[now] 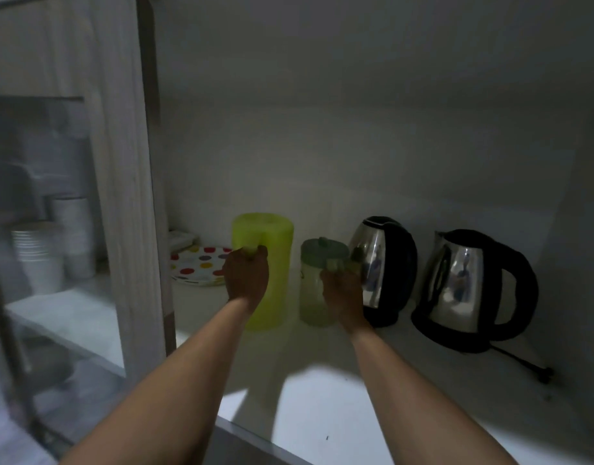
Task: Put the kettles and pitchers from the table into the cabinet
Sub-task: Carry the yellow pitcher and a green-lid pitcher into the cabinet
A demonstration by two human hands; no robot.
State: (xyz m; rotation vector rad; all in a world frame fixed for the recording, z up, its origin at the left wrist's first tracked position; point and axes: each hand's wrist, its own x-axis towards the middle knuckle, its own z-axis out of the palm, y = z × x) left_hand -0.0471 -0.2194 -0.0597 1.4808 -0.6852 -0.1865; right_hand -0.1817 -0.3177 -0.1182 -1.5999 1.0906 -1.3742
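A plate with coloured dots lies flat, a dim, unidentifiable pale object just behind it. Left, behind a glass pane, stand stacked white bowls beside taller white tubs.

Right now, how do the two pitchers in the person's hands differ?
The yellow-green pitcher is taller and wider than the pale pitcher. The pale pitcher has a grey-green lid; the yellow-green pitcher is one colour throughout. The left hand grips the yellow-green pitcher, the right hand the pale pitcher. Both are upright inside the cabinet.
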